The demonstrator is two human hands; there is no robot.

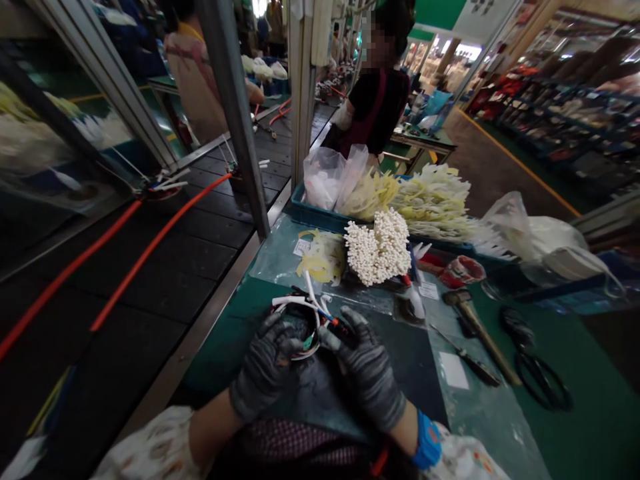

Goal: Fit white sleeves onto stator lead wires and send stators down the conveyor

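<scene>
Both gloved hands on one thing, not touching each other. Left hand [265, 365] closed on the near left side of a wire assembly [317, 308], thumb over its rim. Right hand [367, 370] at the right side, thumb against the wires, index finger stretched forward; can't tell from here if it grips or just steadies.

Assembly sits between the hands, over a dark mat [417, 357] at the near side of the green bench. Roughly round loop, so no clear long axis to the body; dark hollow tilts up. Longest white sleeve [310, 288] points away from the person, leaning slightly left. Second white sleeve [284, 301] lies nearly crosswise, free end to the left. Blue-and-red lead [332, 321] runs toward the right hand.

Beyond: stack of white-tipped rods [377, 250], tips facing the person, yellowish strips [325, 257] just left of it. Blue tray [323, 217] behind, with plastic bags [325, 180] and pale sleeves [433, 200]. Right of the mat: hammer [483, 337], head away, handle slanting back to near right; thin tool [473, 363] alongside; scissors [543, 380], loops toward the near side. Conveyor [205, 250] on the left, orange cables [163, 248] along it, co-worker [377, 103] farther up
</scene>
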